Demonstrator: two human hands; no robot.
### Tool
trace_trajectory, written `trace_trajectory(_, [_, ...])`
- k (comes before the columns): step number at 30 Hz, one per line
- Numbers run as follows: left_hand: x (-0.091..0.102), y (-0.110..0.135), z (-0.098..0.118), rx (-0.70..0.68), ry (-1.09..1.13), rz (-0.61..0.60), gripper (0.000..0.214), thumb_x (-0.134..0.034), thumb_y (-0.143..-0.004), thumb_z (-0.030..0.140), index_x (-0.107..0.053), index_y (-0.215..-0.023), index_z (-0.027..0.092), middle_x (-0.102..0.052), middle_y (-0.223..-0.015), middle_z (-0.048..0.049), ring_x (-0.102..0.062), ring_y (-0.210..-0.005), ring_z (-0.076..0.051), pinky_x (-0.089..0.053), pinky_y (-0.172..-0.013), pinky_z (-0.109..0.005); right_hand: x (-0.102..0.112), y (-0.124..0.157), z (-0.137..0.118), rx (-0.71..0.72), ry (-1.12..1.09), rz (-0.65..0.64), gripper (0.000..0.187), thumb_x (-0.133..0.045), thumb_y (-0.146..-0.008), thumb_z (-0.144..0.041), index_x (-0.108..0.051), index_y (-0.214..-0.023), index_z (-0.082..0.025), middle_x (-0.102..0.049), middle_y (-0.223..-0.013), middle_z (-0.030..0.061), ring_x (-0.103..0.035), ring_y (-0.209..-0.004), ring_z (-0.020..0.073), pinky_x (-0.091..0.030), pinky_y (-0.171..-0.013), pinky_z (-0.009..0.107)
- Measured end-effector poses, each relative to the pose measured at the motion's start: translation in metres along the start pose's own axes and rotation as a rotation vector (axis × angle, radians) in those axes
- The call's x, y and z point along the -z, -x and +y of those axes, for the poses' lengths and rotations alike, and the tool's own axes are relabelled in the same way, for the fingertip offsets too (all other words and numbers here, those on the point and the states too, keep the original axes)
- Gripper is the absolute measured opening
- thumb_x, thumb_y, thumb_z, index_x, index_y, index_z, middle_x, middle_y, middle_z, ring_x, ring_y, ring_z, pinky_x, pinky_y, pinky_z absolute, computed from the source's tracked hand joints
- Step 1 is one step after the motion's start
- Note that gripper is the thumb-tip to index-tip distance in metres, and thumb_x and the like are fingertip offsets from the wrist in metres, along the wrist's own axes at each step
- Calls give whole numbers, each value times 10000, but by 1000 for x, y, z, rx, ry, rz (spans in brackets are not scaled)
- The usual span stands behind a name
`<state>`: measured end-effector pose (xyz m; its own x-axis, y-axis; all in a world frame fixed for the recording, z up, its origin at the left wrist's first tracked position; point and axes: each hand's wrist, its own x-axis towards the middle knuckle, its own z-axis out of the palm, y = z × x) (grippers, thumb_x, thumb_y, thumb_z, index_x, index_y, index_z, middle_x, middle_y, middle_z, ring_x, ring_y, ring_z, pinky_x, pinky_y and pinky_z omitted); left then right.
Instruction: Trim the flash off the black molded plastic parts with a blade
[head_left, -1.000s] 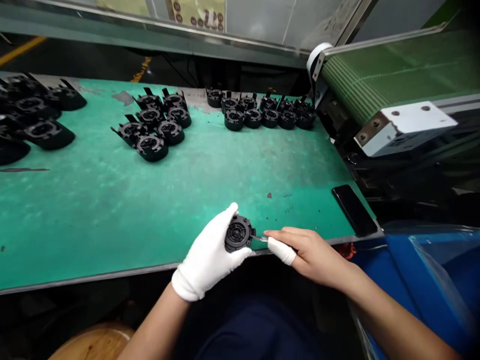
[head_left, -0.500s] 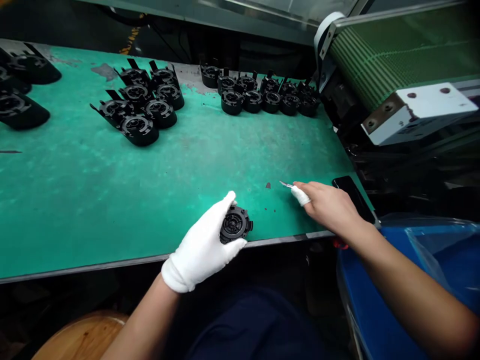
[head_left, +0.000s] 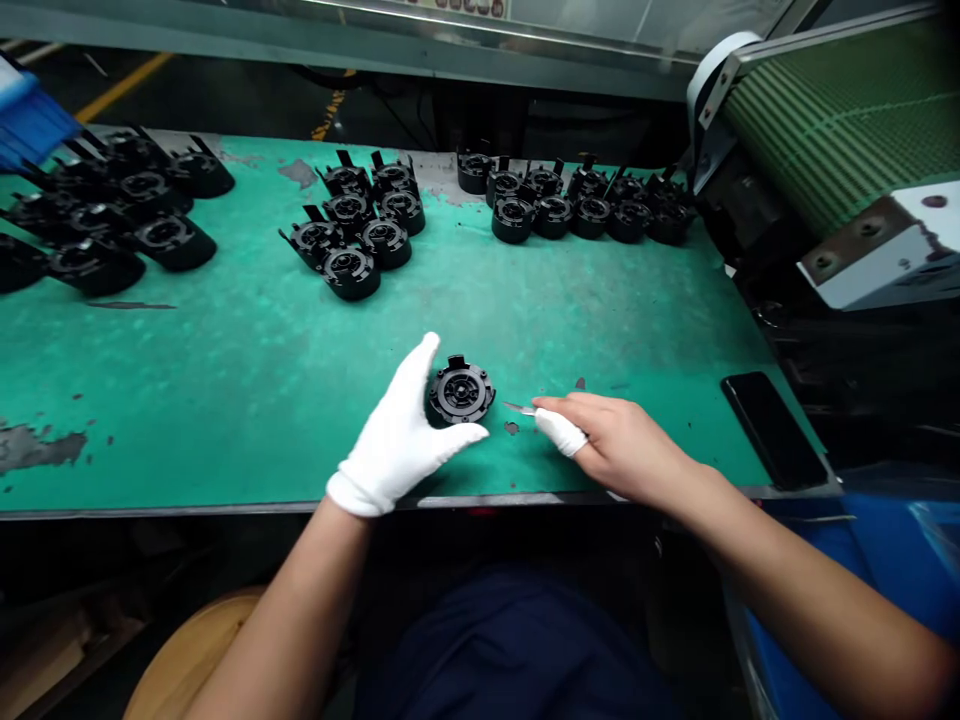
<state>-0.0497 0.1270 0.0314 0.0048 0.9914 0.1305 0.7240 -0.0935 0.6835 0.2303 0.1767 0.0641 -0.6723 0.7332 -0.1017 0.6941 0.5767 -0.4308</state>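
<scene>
My left hand [head_left: 401, 430], in a white glove, curls around the left side of a round black plastic part [head_left: 461, 392] near the table's front edge. The thumb lies along its near side and the fingers along its far left. The part's ribbed face points up, and one tab rises at its far rim. In my right hand [head_left: 615, 440], bare but for a white thumb cover, is a small knife [head_left: 519, 409]. Its blade points left, a short gap from the part; the handle is hidden in the closed fingers.
Similar black parts stand on the green table [head_left: 247, 400] in groups at left [head_left: 97, 265], centre [head_left: 351, 272] and back right [head_left: 553, 215]. A phone [head_left: 774, 428] lies at the right edge, below a green conveyor belt [head_left: 847, 110]. A blue bin [head_left: 34, 120] is at far left.
The view has shifted, showing more of the left side. The knife in my right hand has come closer to the black part, whose tab now points away from me instead of to the right.
</scene>
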Motion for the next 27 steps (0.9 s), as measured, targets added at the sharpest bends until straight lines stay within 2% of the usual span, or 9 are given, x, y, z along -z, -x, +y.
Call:
trace_trajectory(3, [-17,-8,4,-27,5,-11,1021,-774,-739,560,-252,-1541,202,-361,-1590,-121,-384,-1454,-294,-331,-1216,-438,-1,-15,-24,-12,96,-25,447,-456,-954,-240,-601,-1376,-232,-725,-1185,59,-676,-1034,252,-517,-843,337])
trace_trajectory(6, [-22,-10,1,-28,-10,14,923,-751,-775,520,-303,-1518,206,-423,-1550,-112,-438,-1419,-287,-368,-1195,-434,2,-25,-28,-59,197,-64,457,-493,-927,-246,-604,-1367,-298,-739,-1125,38,-689,-980,258,-506,-751,328])
trace_trajectory(8, [-22,-9,0,-45,-10,15,901,-745,-783,499,-310,-1514,203,-421,-1551,-110,-428,-1425,-284,-361,-1200,-432,9,-33,-17,-154,262,-71,450,-510,-912,-243,-622,-1341,-315,-739,-1118,60,-698,-936,280,-493,-706,342])
trace_trajectory(11, [-20,-9,1,-44,-9,14,888,-743,-789,472,-308,-1515,203,-409,-1560,-109,-409,-1439,-283,-341,-1213,-438,25,-41,13,-333,321,-40,362,-500,-908,-233,-709,-1203,-231,-745,-1071,141,-704,-866,329,-482,-663,377])
trace_trajectory(13, [-17,-11,3,-40,-10,-11,887,-735,-797,464,-296,-1524,208,-397,-1569,-106,-400,-1446,-281,-332,-1218,-440,34,-42,29,-362,321,-16,353,-479,-920,-230,-712,-1185,-220,-750,-1081,134,-698,-915,338,-484,-677,377])
trace_trajectory(17, [6,-14,4,-144,-14,-262,828,-698,-831,452,-297,-1536,284,-371,-1596,-34,-381,-1460,-264,-320,-1227,-420,33,-30,30,-201,112,65,355,-452,-961,-276,-677,-1235,-246,-741,-1166,63,-687,-1011,286,-508,-779,347])
trace_trajectory(20, [31,-10,-1,-185,-25,-407,618,-586,-917,445,-372,-1494,382,-381,-1588,49,-393,-1454,-247,-317,-1227,-424,19,-16,21,-40,-87,2,351,-468,-966,-278,-678,-1246,-256,-720,-1232,43,-677,-1069,261,-513,-873,346])
trace_trajectory(23, [45,1,-8,-66,53,-239,595,-559,-934,481,-382,-1491,367,-416,-1570,22,-410,-1444,-258,-336,-1217,-440,8,-8,13,38,-165,-85,350,-482,-969,-268,-671,-1264,-266,-707,-1265,28,-662,-1113,245,-508,-916,348])
trace_trajectory(27, [28,17,-3,48,134,-139,1001,-753,-755,577,-230,-1556,282,-331,-1611,-92,-347,-1472,-330,-331,-1207,-513,3,-12,-6,98,-118,-106,356,-472,-986,-275,-657,-1289,-260,-726,-1205,31,-676,-1056,226,-505,-901,330])
